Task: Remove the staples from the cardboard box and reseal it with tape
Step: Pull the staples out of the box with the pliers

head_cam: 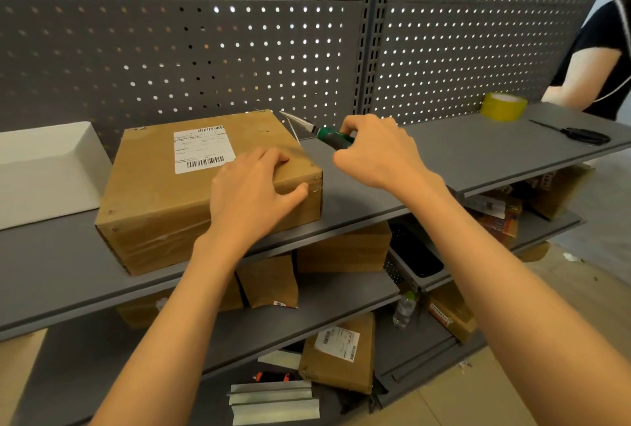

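Observation:
A brown cardboard box [164, 193] with a white shipping label [201, 149] lies on the grey top shelf [478, 152]. Small staples show at its corners. My left hand [252, 190] rests on the box's near right corner, fingers on top and thumb against the side edge. My right hand [379, 149] grips a green-handled tool [333, 138] just right of the box, its metal tip pointing toward the box's far right corner. A roll of yellowish tape [503, 105] stands at the far right of the shelf. Black scissors [580, 133] lie near it.
A white tray [44, 169] sits left of the box. A grey pegboard wall [239, 33] backs the shelf. Lower shelves hold several cardboard parcels [341, 354], a water bottle [404, 309] and metal strips [273, 401]. Another person's arm [587, 77] is at the far right.

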Available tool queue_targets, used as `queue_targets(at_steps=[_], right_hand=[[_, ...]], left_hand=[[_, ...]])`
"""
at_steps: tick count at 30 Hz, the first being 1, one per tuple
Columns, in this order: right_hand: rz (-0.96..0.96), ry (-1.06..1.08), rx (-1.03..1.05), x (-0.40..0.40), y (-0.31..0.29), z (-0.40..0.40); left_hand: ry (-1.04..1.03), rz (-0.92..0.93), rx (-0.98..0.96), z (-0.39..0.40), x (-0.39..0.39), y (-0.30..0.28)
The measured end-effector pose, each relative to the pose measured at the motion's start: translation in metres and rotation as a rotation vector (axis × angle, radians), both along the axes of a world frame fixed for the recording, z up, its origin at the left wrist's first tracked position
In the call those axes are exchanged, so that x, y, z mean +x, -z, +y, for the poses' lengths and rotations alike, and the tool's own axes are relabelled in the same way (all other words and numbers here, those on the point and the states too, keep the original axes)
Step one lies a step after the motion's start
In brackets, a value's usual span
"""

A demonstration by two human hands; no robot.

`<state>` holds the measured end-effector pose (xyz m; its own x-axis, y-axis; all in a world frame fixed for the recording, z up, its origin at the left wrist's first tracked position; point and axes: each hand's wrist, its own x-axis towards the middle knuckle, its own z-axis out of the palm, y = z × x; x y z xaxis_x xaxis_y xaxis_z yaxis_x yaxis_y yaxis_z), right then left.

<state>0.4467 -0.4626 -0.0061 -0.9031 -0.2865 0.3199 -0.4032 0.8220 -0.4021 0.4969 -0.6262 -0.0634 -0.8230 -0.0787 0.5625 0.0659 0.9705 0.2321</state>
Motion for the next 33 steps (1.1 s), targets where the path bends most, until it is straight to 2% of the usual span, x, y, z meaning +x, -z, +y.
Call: queue_targets(at_steps=[5,8,12,21,27,33], right_hand=[[0.032,0.003,-0.007,0.000,-0.003,-0.006],[0.047,-0.004,-0.010,-0.003,-0.006,-0.016],[0.045,-0.049,-0.011,-0.007,-0.009,-0.038],[0.025,-0.217,-0.013,-0.004,-0.015,-0.119],[0.025,-0.328,0.004,-0.001,-0.022,-0.174],[-0.001,-0.377,0.001,0.004,-0.026,-0.224]], left_hand=[[0.060,-0.046,0.004,-0.002,-0.001,-0.005],[0.056,-0.014,0.038,-0.009,0.002,-0.012],[-0.052,0.067,-0.004,-0.036,0.015,-0.025],[-0.344,0.047,-0.038,-0.122,0.060,-0.035],[-0.476,0.039,-0.053,-0.166,0.085,-0.034],[-0.524,-0.004,-0.046,-0.196,0.098,-0.026]])
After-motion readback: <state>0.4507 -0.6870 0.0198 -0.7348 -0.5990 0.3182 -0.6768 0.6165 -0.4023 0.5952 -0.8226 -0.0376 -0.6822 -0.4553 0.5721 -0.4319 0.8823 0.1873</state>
